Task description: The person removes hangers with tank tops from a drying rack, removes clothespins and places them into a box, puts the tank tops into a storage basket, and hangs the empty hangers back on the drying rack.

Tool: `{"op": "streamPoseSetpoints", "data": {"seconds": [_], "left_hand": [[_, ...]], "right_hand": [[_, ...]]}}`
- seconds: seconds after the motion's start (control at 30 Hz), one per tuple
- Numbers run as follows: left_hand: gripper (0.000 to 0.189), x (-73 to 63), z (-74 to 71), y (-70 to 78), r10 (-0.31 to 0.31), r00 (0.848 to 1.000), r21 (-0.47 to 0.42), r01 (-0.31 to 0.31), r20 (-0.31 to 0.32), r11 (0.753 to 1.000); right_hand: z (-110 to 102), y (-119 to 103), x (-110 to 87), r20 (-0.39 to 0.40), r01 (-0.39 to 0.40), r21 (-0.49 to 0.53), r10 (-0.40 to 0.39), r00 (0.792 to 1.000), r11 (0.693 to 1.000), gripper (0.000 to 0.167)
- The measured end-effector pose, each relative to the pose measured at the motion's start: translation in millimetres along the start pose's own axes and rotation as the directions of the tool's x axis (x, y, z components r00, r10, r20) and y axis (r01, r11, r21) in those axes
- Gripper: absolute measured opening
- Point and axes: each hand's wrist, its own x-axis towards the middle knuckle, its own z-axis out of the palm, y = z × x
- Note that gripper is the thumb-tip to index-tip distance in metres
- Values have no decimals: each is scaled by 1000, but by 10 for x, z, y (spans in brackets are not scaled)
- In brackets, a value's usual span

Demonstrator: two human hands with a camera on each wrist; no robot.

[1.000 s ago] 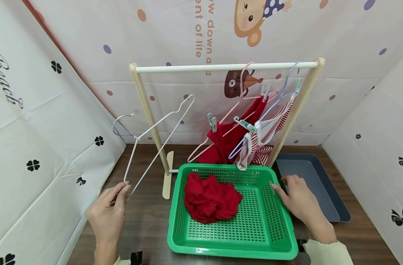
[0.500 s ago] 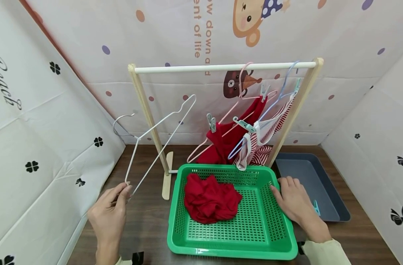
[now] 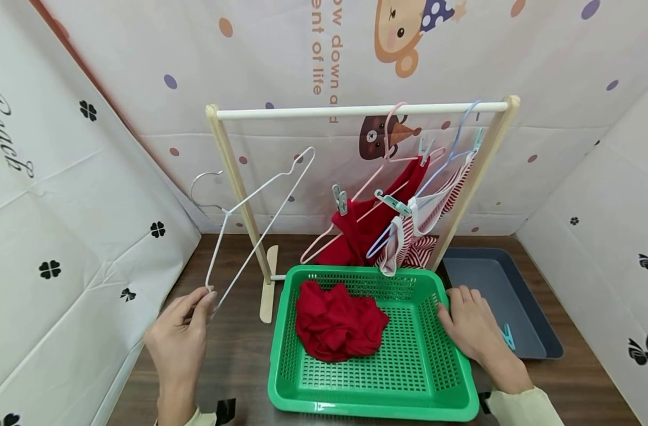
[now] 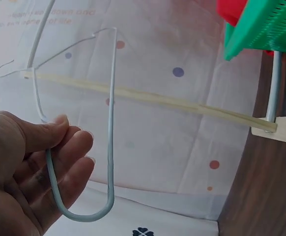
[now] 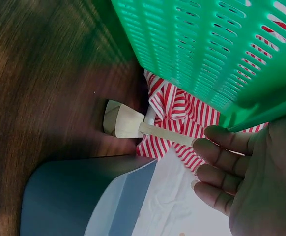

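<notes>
My left hand point(image 3: 177, 340) pinches one lower end of a white clothes hanger point(image 3: 272, 219) between thumb and fingers. The hanger is tilted, its hook at upper left and its far end up to the right, in front of the drying rack. In the left wrist view, the hanger's rounded end point(image 4: 86, 217) loops below the fingers. My right hand point(image 3: 474, 325) rests at the right rim of a green basket point(image 3: 377, 408), thumb inside and fingers loosely extended outside. A crumpled red cloth point(image 3: 340, 324) lies in the basket's left part.
Behind the basket stands a rack with a white bar point(image 3: 313, 111). A red garment point(image 3: 374, 222) hangs from a pink hanger, clipped by pegs. Beside it a striped garment point(image 3: 409, 236) hangs on a blue hanger. At right, a grey tray point(image 3: 499, 272) holds a turquoise clothespin point(image 3: 508, 337).
My right hand has drawn slightly toward the basket's rim, uncovering the turquoise clothespin in the tray. My left hand has raised and shifted the white hanger a little to the right.
</notes>
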Motion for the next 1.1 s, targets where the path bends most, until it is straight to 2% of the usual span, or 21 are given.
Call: {"op": "streamPoseSetpoints", "data": {"seconds": [0.07, 0.3, 0.43, 0.77, 0.97, 1.1], "left_hand": [[10, 23, -3, 24, 17, 1000, 11, -17, -7, 1000], [11, 165, 18, 107, 106, 990, -25, -109, -88, 994], [14, 259, -1, 117, 144, 984, -21, -147, -104, 989], [13, 506, -31, 156, 237, 964, 89, -228, -122, 970], [12, 624, -64, 196, 254, 960, 127, -238, -122, 963], [10, 695, -99, 251, 225, 969, 121, -213, -98, 970]], "right_hand": [[2, -3, -3, -1, -5, 4, 5, 1000, 1000, 29], [0, -14, -21, 6, -27, 26, 27, 1000, 999, 28], [1, -18, -15, 12, -29, 38, 29, 1000, 999, 29], [7, -30, -10, 22, -38, 59, 37, 999, 998, 30], [9, -32, -7, 26, -41, 59, 40, 999, 997, 30], [6, -34, -11, 31, -50, 57, 49, 998, 997, 31]]}}
